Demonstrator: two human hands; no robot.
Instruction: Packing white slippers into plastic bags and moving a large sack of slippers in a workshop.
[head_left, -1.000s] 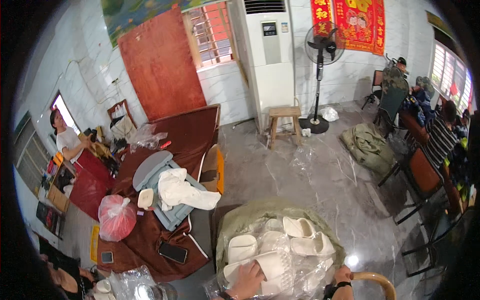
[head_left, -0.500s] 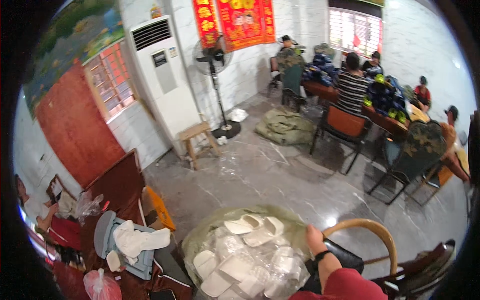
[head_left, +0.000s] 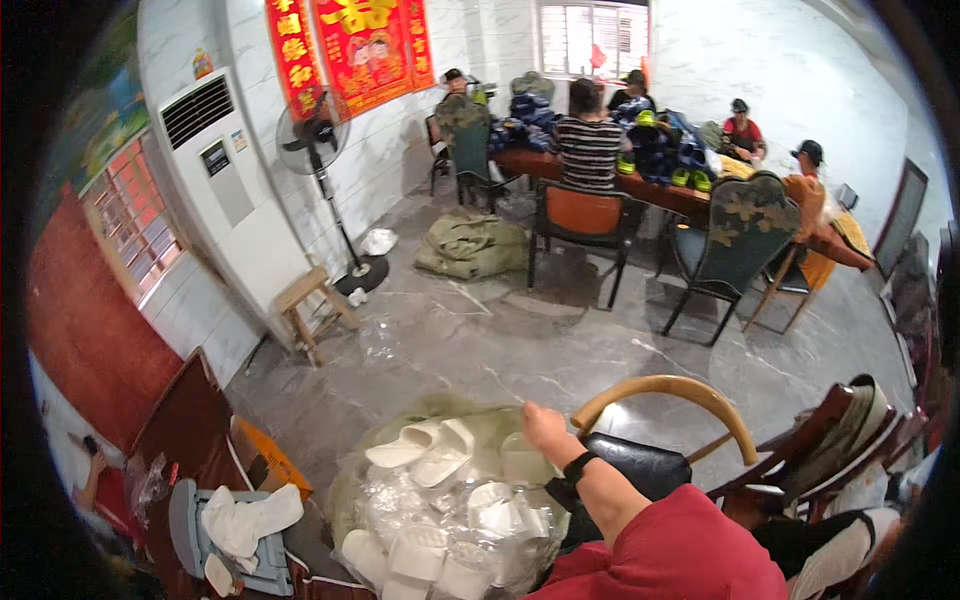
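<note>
Right hand (head_left: 545,428) up at the rim of the olive-green sack (head_left: 400,412), fingers curled in; cannot tell if the grip is clamped on the rim. Black wristband (head_left: 582,464) on that wrist, red sleeve (head_left: 690,550) below. Left hand out of frame, grip can't be told. Off-white slippers (head_left: 418,552) sit inside the sack, bottom centre, many in clear plastic wrap (head_left: 392,498). Chair with curved wooden armrest (head_left: 690,388) and black seat (head_left: 640,462) just right of sack. White cloth (head_left: 240,522) on blue-grey plastic piece (head_left: 187,530), left.
</note>
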